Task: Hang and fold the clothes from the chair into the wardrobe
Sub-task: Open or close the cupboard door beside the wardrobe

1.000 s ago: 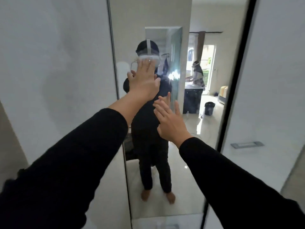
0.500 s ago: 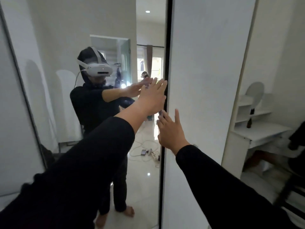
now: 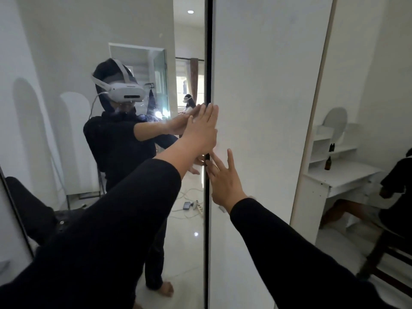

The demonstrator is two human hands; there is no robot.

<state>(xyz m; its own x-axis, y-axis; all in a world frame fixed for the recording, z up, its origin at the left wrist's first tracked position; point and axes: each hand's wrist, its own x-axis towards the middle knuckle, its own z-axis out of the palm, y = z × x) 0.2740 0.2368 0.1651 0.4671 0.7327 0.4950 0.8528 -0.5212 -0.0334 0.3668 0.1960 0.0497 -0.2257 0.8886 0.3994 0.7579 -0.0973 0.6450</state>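
Observation:
The wardrobe fills the view: a mirrored sliding door (image 3: 111,52) on the left meets a white panel door (image 3: 267,85) at a black vertical edge (image 3: 207,63). My left hand (image 3: 201,130) lies flat with straight fingers against that edge, at about head height. Just below it, my right hand (image 3: 224,181) has spread fingers touching the same edge and the white panel. Neither hand holds anything. A dark garment (image 3: 399,181) hangs over a wooden chair (image 3: 383,248) at the far right.
A white dressing table (image 3: 341,175) with a round mirror and two small dark bottles stands right of the wardrobe. The mirror reflects a person in black with a headset, a power strip with cables on the white tiled floor, and a doorway.
The mirrored door has slid left with both hands staying on its right edge. The view has turned right, so the white panel, dressing table and chair now show.

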